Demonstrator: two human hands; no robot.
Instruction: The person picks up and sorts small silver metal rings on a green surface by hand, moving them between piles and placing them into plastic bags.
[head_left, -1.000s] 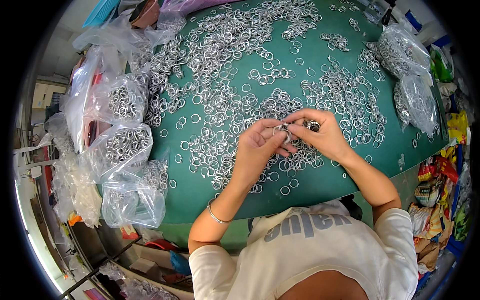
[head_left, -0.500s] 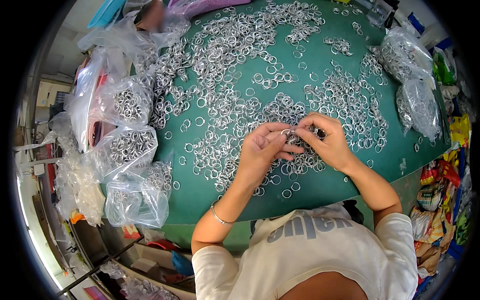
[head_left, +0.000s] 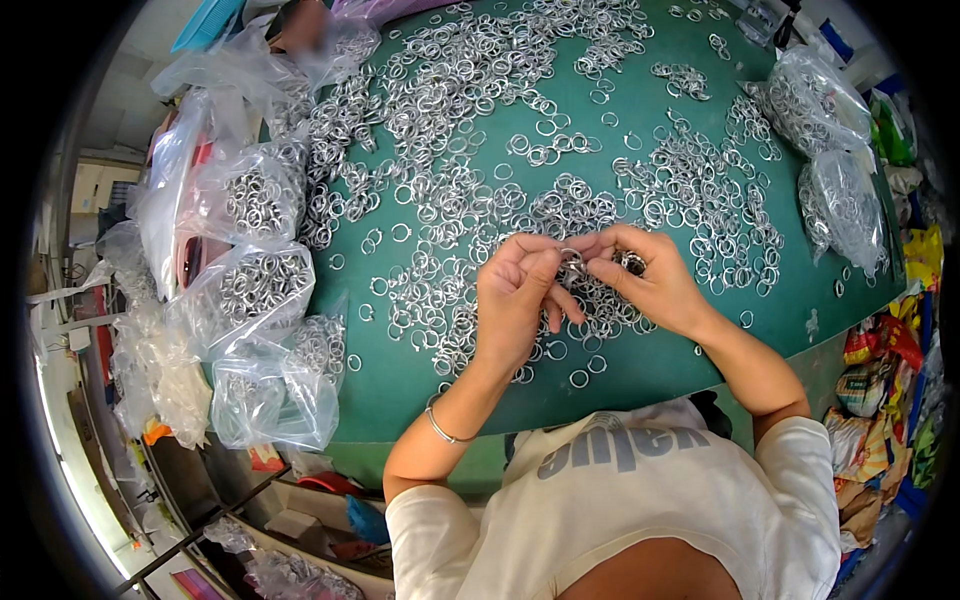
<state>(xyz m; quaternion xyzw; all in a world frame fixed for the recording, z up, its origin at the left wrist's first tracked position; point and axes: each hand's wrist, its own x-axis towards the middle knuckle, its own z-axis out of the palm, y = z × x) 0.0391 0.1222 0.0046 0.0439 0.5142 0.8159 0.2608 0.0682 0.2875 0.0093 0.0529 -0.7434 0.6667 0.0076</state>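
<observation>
Pinching left hand (head_left: 515, 295): thumb and forefinger grasp a small silver ring (head_left: 570, 257); the other fingers bend loosely below it.
Right hand (head_left: 652, 282): thumb and forefinger close on the same ring from the right; more metal shows in the curl of the palm, but I cannot tell whether it is held or lies behind.
Pinched ring: between the 2 hands, above the near middle of the table (head_left: 400, 405); its finer details are too small to tell.
Loose rings (head_left: 470, 80): silver, spread over the green top, heaped thickest at the far side and just beyond the fingers.
Left edge: clear bags (head_left: 265, 285) in a row, with rings inside.
Right edge: 2 clear bags of rings (head_left: 842, 205), near the table's border.
Forearm: the left carries a silver bangle (head_left: 440, 428).
Clothing: a white shirt (head_left: 640, 485) with grey lettering.
Far left corner: a blue basket (head_left: 205, 25) beside a purple item (head_left: 380, 8).
Beyond the table, right: crumpled colourful packets (head_left: 868, 400).
</observation>
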